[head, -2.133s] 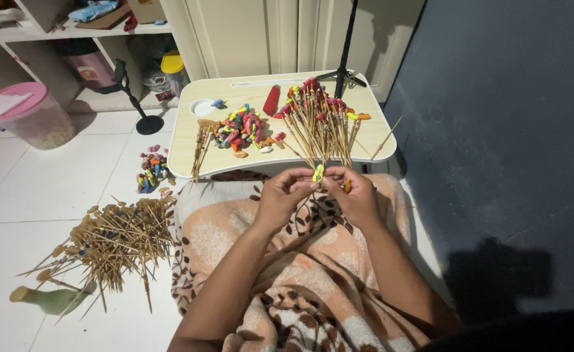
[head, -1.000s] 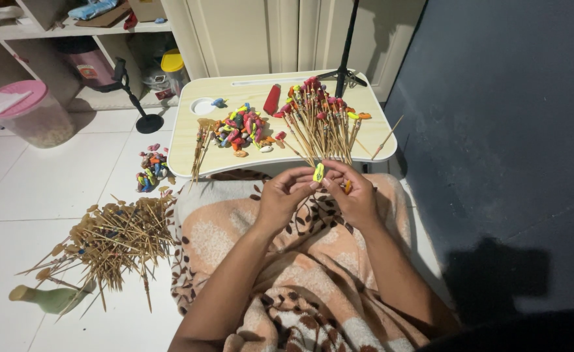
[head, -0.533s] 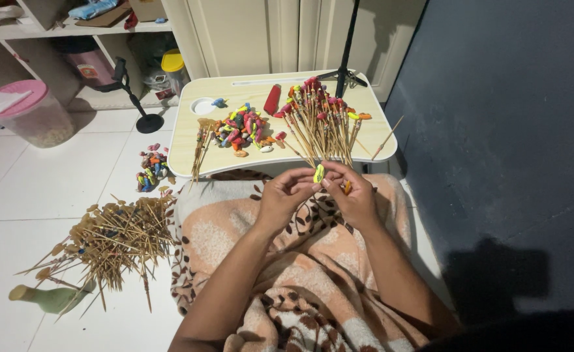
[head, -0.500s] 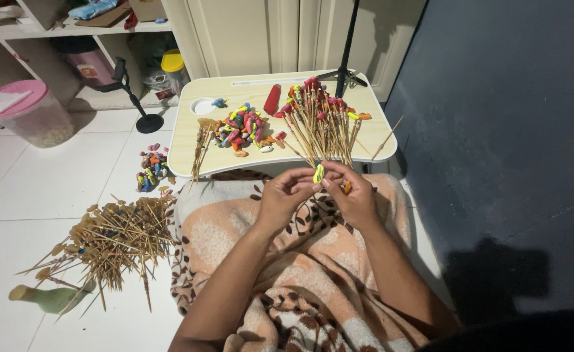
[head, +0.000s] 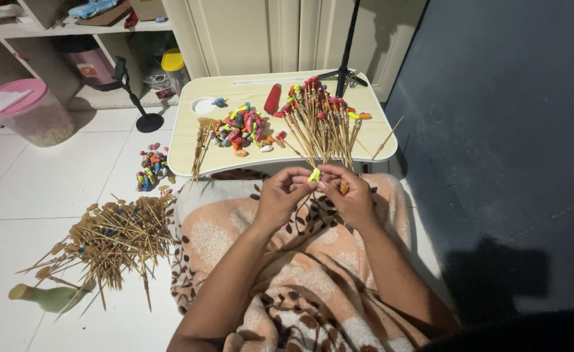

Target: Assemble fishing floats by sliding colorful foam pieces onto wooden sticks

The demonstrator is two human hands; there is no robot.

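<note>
Both hands pinching 1 small yellow-green balloon over the lap.
Left hand (head: 279, 197) and right hand (head: 347, 197) grip the small yellow-green rubber balloon (head: 314, 175), near the pale wooden lap table (head: 378, 133); short fingertip holds should best steady it beside the thin bamboo stick (head: 344, 188) under the right fingers.

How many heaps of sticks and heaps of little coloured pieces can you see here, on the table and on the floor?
Heaps of sticks: 3: table right, table left, floor
Heaps of coloured pieces: 2: table, floor
Total: 5
</note>
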